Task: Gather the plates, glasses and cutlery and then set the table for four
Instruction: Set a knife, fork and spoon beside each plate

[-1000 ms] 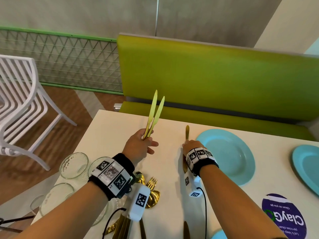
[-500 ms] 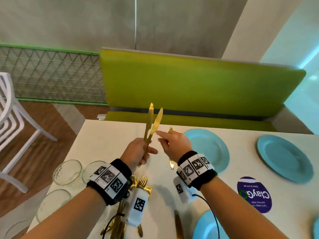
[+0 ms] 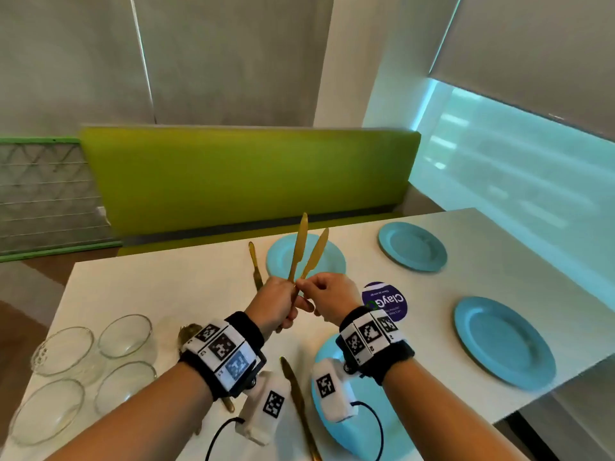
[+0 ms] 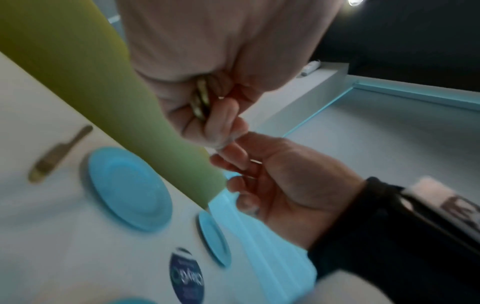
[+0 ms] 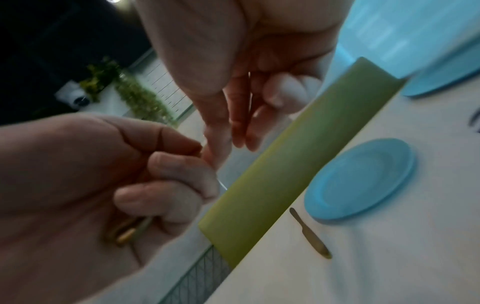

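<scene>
My left hand (image 3: 279,304) grips two gold knives (image 3: 301,247) by their handles, blades pointing up, above the white table (image 3: 166,287). The handle ends show inside that fist (image 4: 200,98) and again in the right wrist view (image 5: 124,236). My right hand (image 3: 321,294) meets the left hand and pinches the lower part of the right-hand knife (image 3: 317,251). One gold knife (image 3: 254,264) lies left of the far-left blue plate (image 3: 334,264). Another knife (image 3: 296,394) lies left of the near-left blue plate (image 3: 334,439), which my right wrist partly hides.
Two more blue plates (image 3: 412,246) (image 3: 502,341) sit on the table's right side, with a purple sticker (image 3: 386,301) between the plates. Several glasses (image 3: 124,334) stand at the near left beside a cutlery pile (image 3: 188,334). A green bench (image 3: 233,174) runs along the far edge.
My right hand left the knife laid beside the far-left plate, rose and came to the two knives in my left hand. The view swung right, showing more plates.
</scene>
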The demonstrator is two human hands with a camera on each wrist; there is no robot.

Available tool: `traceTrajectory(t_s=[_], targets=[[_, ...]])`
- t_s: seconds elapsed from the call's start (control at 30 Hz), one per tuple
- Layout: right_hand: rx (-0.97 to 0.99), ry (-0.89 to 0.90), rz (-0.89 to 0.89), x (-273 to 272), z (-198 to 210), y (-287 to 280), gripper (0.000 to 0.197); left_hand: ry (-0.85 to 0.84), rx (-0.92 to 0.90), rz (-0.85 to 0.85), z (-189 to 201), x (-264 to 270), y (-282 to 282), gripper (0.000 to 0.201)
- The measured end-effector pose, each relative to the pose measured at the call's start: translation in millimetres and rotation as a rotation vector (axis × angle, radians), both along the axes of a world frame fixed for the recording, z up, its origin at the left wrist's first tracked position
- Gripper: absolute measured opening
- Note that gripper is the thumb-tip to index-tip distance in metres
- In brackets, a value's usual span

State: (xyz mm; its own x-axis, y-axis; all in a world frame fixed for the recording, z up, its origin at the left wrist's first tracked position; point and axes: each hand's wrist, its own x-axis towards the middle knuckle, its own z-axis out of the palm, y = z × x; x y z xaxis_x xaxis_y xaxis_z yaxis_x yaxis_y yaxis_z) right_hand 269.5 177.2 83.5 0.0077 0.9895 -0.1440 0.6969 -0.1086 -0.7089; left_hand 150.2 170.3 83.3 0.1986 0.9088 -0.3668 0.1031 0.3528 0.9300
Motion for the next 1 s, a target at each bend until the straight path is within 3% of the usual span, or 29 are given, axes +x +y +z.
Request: traceTrajectory(t_s=[0.13, 0.3, 0.4, 0.5, 0.57, 0.63, 0.77, 0.9, 1.0], targets=[[-0.054, 0.275, -0.186, 32, -7, -21, 0.029, -0.086, 0.027, -0.074, 0, 35, -20, 0.028], [-0.043, 0.356, -0.363, 102, -13, -29, 0.029, -0.078, -0.015, 0.014, 3, 79, -21, 0.016], [-0.072, 0.208, -0.437, 164, -22, -33, 0.027, -0.072, -0.021, 0.085, -1, 107, -15, 0.012], [-0.187, -0.209, -0.398, 219, -39, -39, 0.016, -0.079, -0.037, 0.106, -6, 137, -8, 0.013], [-0.293, -0.469, -0.332, 249, -56, -43, 0.027, -0.097, -0.044, 0.126, -11, 158, -5, 0.020], [-0.384, -0.616, -0.263, 270, -75, -46, 0.031, -0.110, -0.055, 0.134, -15, 174, -3, 0.023], [-0.482, -0.696, -0.227, 293, -107, -47, 0.030, -0.092, -0.058, 0.133, -27, 196, -3, 0.023], [-0.468, -0.707, -0.220, 303, -121, -45, 0.031, -0.069, -0.068, 0.134, -38, 209, -2, 0.010], [-0.459, -0.691, -0.199, 306, -130, -45, 0.033, -0.041, -0.073, 0.142, -43, 212, -2, 0.013]])
